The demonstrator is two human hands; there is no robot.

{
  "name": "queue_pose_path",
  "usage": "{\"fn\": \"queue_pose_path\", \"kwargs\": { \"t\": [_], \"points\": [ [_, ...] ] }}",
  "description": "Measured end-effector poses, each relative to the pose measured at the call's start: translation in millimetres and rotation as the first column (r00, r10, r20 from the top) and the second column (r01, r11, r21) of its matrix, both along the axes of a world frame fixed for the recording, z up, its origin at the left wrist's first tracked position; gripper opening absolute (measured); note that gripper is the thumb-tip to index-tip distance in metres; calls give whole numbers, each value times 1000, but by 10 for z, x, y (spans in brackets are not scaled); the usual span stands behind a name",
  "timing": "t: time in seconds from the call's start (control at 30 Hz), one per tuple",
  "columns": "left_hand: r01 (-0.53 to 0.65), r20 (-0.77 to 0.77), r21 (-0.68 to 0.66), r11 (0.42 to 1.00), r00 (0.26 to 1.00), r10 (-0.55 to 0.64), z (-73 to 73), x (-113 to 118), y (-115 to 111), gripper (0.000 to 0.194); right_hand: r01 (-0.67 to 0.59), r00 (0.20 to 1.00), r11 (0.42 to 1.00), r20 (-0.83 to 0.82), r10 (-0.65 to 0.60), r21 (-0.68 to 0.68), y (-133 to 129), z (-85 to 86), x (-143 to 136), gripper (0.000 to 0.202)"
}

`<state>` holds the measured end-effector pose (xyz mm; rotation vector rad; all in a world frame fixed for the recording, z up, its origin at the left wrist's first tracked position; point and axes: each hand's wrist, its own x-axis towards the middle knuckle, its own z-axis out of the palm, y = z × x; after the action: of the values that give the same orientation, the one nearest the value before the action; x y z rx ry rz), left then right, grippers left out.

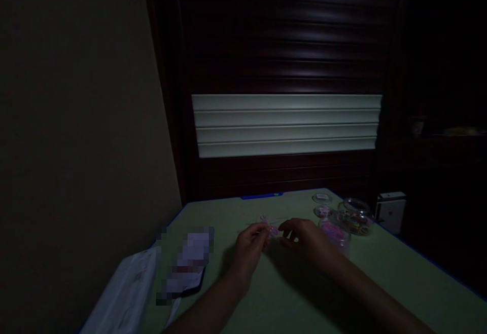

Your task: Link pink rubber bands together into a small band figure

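My left hand (251, 240) is closed in a pinch on a small pink item (273, 230), which looks like a loop or bead-like ornament too small to name surely. Just right of it, my right hand (299, 235) holds its fingers curled and apart, thumb and forefinger separated, close to the pink item. Nothing shows between the right fingers. Behind the hands lie some small pink pieces (264, 218) and thin pale strands on the green tabletop (297, 293). A clear jar with pink contents (335, 233) stands beside my right forearm, which partly hides it.
A second clear jar (354, 217) holds colourful rings. Two round lids, one clear (322, 198) and one with pink bits (324, 212), lie nearby. At left are a pixelated flat object (190, 263) and a long white box (124, 293). A wall rises on the left.
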<state>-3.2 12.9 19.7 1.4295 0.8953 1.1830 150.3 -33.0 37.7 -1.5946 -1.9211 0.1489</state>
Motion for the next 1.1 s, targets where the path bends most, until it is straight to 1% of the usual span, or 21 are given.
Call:
{"fn": "queue_pose_path", "kwargs": {
  "t": [0.13,0.27,0.47,0.63,0.77,0.87,1.0,1.1],
  "points": [
    [38,-7,-12,999,999,-38,5,3,-2,27,-26,1000,999,-18,25,-28,6,25,-32,23],
    [34,-8,-8,999,999,-34,21,0,-20,28,-35,999,999,-37,34,-33,-13,59,-50,22],
    [13,-14,-27,1000,1000,-14,37,-9,-24,28,-53,998,999,-45,53,7,-26,71,-36,21],
    [22,-22,-13,1000,1000,-22,-6,-2,3,28,-32,999,999,-16,33,24,-44,82,-33,21],
    [49,-32,0,999,998,-49,-38,8,11,27,-9,1000,999,19,8,35,-69,115,-41,24],
    [60,-37,10,998,998,-60,-29,22,-6,27,15,998,999,63,-17,42,-77,134,-41,23],
    [21,-44,20,1000,999,-20,-11,49,-16,26,54,988,997,145,-60,51,-69,139,-34,21],
    [14,-43,22,1000,999,-13,-21,61,-4,24,70,978,996,195,-79,57,-77,148,-34,20]
  ]
}}
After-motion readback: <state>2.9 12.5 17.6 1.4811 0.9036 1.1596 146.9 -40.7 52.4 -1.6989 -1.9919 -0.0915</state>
